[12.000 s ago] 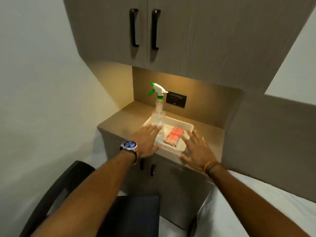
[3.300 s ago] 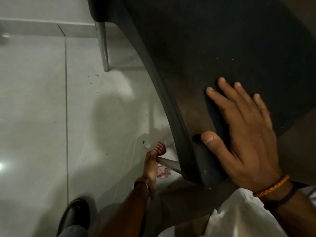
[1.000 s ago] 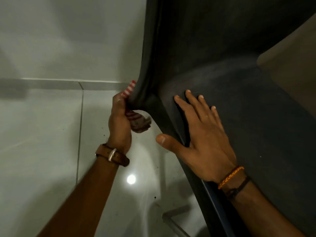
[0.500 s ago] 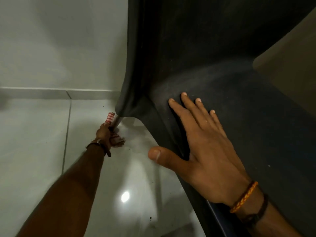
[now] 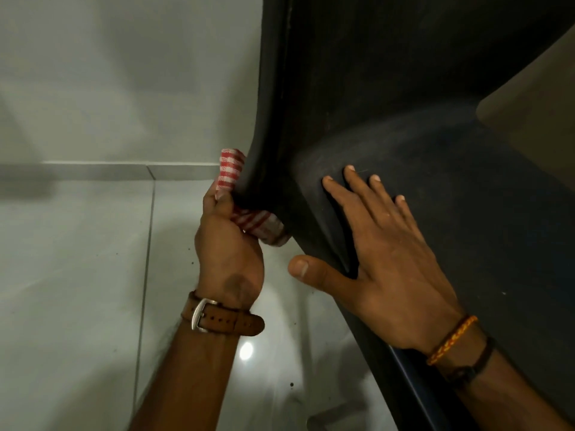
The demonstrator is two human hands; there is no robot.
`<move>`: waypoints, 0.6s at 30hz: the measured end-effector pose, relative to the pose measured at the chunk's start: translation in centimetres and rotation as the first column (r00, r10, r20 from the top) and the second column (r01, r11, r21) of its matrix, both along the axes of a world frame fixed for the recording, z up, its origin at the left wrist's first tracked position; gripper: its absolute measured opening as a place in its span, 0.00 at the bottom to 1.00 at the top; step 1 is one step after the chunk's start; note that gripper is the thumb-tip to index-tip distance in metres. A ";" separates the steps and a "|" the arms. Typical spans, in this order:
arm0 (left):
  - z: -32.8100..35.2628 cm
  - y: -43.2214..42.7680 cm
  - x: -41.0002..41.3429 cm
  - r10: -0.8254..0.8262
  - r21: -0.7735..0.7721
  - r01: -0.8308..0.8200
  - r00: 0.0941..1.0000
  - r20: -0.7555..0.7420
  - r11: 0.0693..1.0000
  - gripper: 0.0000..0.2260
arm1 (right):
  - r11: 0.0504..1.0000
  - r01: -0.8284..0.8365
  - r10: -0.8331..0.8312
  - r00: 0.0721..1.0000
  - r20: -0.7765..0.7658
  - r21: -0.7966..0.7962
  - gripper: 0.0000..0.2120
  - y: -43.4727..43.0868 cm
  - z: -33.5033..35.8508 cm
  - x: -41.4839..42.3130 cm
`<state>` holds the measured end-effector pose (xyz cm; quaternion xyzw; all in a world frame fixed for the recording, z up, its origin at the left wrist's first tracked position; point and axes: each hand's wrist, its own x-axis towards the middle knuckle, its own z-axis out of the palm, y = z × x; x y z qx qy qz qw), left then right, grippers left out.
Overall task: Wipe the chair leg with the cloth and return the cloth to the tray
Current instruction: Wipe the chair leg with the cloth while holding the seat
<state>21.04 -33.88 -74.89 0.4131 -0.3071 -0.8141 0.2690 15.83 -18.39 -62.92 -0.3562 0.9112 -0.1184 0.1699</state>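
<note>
Having risen from low by the floor, the left hand point(image 5: 228, 247) grips the cloth point(image 5: 231, 169) near the seat's point(image 5: 435, 213) underside while the right hand point(image 5: 382, 259) lies flat, suggesting wiping nears its end.

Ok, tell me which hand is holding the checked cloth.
The left hand, the one with the brown leather watch strap, grips the red-and-white checked cloth at the chair's edge. The right hand, with braided wristbands, lies flat on the seat.

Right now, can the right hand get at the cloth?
Probably yes. The right hand lies flat and empty on the chair seat. The cloth, gripped by the left hand at the seat's edge, sits just past its thumb, with nothing between.
</note>
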 end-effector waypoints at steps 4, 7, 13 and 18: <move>-2.3 -0.5 -1.0 -0.011 0.036 0.008 0.997 0.081 0.999 0.21 | 1.000 -0.012 0.012 1.000 -0.001 0.018 0.56 0.0 0.1 0.0; -8.2 -2.9 -2.5 -0.043 0.116 0.024 0.987 0.157 0.993 0.23 | 1.000 -0.018 0.018 1.000 0.005 0.012 0.56 0.1 0.1 0.1; -20.0 -8.7 -3.1 -0.347 0.215 0.278 0.829 0.438 0.936 0.28 | 0.999 -0.014 0.014 1.000 -0.005 -0.030 0.55 0.4 -0.1 0.1; -20.6 -9.3 -3.3 -0.310 0.229 0.242 0.888 0.340 0.943 0.17 | 1.000 -0.022 0.022 1.000 -0.003 -0.020 0.54 0.2 0.0 0.0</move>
